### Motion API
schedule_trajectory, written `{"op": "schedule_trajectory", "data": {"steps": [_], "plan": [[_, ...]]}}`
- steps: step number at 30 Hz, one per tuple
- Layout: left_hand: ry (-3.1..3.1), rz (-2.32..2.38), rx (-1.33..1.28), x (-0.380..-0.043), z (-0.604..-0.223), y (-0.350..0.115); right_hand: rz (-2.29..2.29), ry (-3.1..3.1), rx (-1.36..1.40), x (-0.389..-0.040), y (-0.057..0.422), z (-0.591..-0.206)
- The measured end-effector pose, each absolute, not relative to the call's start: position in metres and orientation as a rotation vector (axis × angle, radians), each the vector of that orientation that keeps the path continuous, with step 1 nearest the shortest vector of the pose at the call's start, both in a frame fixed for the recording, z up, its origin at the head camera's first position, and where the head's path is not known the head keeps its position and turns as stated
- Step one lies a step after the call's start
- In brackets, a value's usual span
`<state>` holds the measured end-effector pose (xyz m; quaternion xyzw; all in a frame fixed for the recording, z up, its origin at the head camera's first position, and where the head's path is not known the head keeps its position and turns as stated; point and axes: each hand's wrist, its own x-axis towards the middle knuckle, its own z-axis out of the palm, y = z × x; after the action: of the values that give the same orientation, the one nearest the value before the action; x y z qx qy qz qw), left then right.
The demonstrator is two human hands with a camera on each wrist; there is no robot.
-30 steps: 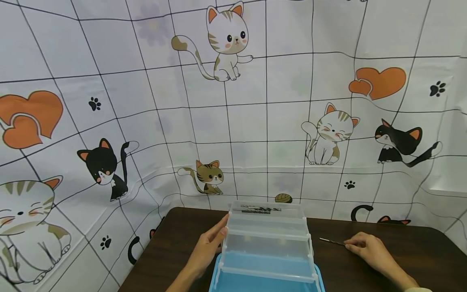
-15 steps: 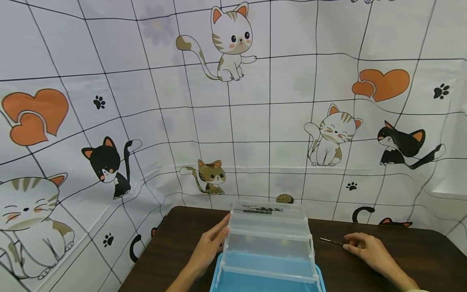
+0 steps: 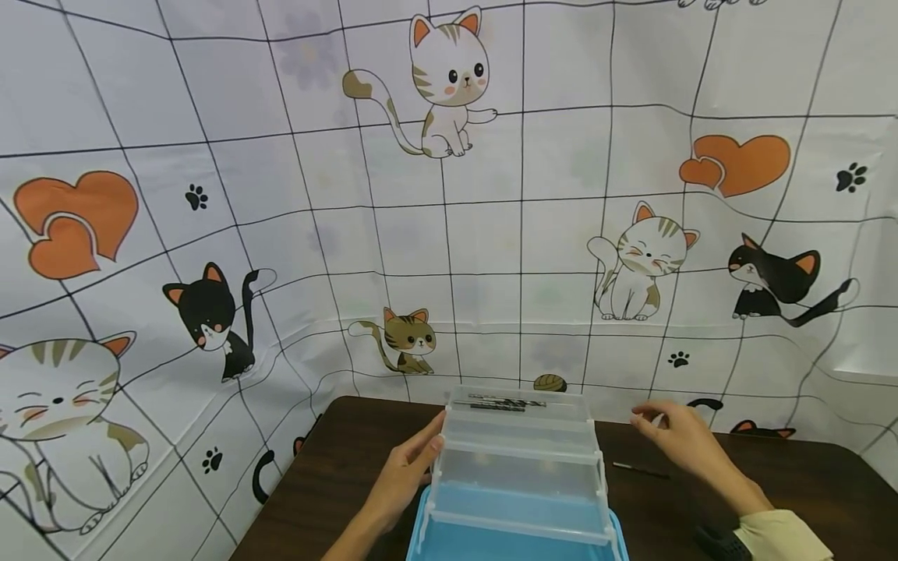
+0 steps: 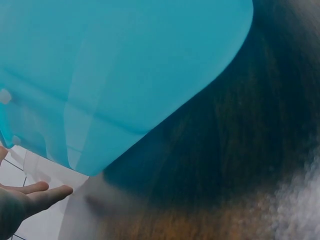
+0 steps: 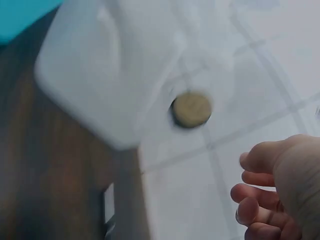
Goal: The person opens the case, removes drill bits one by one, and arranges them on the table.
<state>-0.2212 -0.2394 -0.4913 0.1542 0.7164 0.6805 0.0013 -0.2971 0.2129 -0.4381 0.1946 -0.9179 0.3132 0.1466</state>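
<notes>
A blue toolbox (image 3: 519, 541) stands at the table's front with its clear stepped trays (image 3: 519, 465) spread upward. Several dark drill bits (image 3: 498, 404) lie in the topmost tray. My left hand (image 3: 403, 467) touches the left side of the trays, thumb and fingers fairly straight; the left wrist view has its fingers (image 4: 47, 196) extended below the blue wall. Right of the box, a single thin drill bit (image 3: 640, 470) lies on the table. My right hand (image 3: 677, 436) is raised above and behind that bit, fingers loosely bent and nothing held.
The dark wooden table (image 3: 316, 467) reaches back to a white cat-print wall sheet (image 3: 519, 234). A dark object (image 3: 722, 541) is at the right wrist beside the pale sleeve (image 3: 782, 536).
My right hand has let go of the single drill bit and risen away toward the back, leaving the bit on the table. The left hand stays at the trays. The head view shifts slightly.
</notes>
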Motion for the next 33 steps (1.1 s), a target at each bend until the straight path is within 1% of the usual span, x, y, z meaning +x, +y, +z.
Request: {"op": "schedule_trajectory", "data": {"steps": [8,13,17,22,33], "plan": [[2.229,2.142,0.488,-0.219,-0.491,-0.239,0.900,-2.480,0.768,-0.289,0.152,-0.384],[2.234,2.141,0.497,-0.220,-0.491,-0.241,0.800,-2.476,0.936,-0.291,0.115,-0.366],[2.265,2.119,0.490,-0.219,-0.489,-0.241,0.719,-2.500,1.065,-0.300,0.095,-0.367],[2.297,2.091,0.480,-0.220,-0.489,-0.240,0.575,-2.524,1.158,-0.308,0.082,-0.377],[2.337,2.074,0.479,-0.220,-0.490,-0.242,0.470,-2.562,1.192,-0.311,0.072,-0.389]]}}
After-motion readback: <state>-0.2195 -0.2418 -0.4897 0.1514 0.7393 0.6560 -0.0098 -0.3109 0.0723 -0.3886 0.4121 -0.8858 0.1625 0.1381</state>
